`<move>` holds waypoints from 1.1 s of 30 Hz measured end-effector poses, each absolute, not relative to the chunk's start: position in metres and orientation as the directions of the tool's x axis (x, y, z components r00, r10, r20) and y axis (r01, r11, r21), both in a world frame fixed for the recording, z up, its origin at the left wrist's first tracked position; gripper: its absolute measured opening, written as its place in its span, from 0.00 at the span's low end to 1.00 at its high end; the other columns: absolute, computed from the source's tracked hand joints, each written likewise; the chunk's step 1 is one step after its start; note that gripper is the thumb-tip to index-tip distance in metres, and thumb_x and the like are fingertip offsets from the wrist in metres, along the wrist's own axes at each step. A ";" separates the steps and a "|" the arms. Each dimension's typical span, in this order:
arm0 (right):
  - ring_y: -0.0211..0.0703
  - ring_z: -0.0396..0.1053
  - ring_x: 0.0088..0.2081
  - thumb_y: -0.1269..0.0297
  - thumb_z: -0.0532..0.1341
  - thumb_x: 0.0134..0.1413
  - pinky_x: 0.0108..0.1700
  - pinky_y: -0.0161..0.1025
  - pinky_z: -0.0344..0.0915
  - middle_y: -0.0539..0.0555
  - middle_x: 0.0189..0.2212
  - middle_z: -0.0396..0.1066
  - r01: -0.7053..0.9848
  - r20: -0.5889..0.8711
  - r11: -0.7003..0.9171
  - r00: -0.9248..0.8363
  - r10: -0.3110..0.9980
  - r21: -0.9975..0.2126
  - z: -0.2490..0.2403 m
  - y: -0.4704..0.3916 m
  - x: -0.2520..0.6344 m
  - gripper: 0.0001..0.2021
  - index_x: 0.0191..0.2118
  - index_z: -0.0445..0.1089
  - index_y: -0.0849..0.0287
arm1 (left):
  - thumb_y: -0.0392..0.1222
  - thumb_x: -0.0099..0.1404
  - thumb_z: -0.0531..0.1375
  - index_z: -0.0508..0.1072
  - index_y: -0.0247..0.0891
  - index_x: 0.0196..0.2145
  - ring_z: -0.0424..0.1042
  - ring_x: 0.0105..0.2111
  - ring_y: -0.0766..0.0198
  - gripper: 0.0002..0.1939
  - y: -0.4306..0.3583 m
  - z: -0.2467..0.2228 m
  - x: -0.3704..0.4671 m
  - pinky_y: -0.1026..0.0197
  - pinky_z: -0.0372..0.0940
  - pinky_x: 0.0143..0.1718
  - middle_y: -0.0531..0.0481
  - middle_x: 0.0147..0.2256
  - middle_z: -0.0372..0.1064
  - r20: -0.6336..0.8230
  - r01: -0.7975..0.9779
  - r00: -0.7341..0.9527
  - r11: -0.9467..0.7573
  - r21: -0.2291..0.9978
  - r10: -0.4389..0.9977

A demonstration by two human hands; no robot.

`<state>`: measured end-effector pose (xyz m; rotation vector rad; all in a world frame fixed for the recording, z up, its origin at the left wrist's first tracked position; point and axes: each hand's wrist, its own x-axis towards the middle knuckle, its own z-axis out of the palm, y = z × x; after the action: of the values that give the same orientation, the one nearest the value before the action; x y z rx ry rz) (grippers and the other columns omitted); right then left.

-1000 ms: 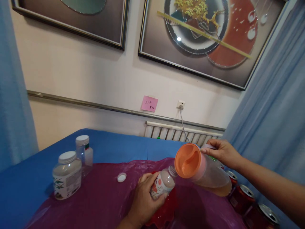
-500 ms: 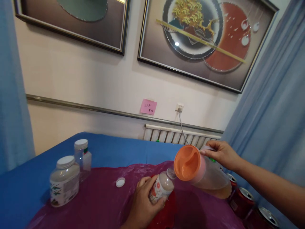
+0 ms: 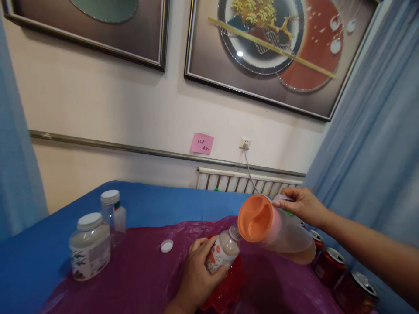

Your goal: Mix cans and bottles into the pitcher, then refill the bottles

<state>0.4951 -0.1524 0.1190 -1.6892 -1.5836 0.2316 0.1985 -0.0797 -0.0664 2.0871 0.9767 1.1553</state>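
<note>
My left hand [image 3: 202,272] is wrapped round a small clear bottle [image 3: 225,249] with a printed label, tilted to the right and uncapped. My right hand [image 3: 303,205] grips the handle of a translucent pitcher [image 3: 288,244] with an orange lid [image 3: 255,218]. The pitcher is tipped to the left, its lid at the bottle's mouth, and some brownish liquid lies along its lower side. Whether liquid is flowing I cannot tell. Below the bottle sits a red dish [image 3: 229,288], partly hidden by my left hand. A white cap [image 3: 166,246] lies to the left on purple plastic sheeting [image 3: 140,270].
A white-lidded jar [image 3: 90,246] and a clear bottle with a white cap [image 3: 113,218] stand at the left. Several dark red cans [image 3: 330,267] line the right edge. Behind the blue-covered table [image 3: 183,203] are a radiator [image 3: 229,179] and a plugged-in cord [image 3: 250,170].
The view has shifted slightly. My hands keep the bottle and the pitcher in nearly the same pose, the pitcher's lid still by the bottle's mouth.
</note>
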 end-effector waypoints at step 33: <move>0.35 0.51 0.22 0.34 0.68 0.42 0.23 0.34 0.49 0.45 0.16 0.53 0.786 0.398 0.122 0.168 0.902 -0.606 0.127 -0.155 0.491 0.29 0.18 0.63 0.57 | 0.43 0.52 0.68 0.75 0.45 0.56 0.73 0.49 0.49 0.31 -0.080 -0.066 0.201 0.47 0.69 0.52 0.44 0.48 0.73 0.473 0.278 0.376 -0.585 0.762 0.796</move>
<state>0.4906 -0.1550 0.1275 -1.6756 -1.6306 0.1902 0.2005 -0.0802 -0.0657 2.0612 0.9218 1.1646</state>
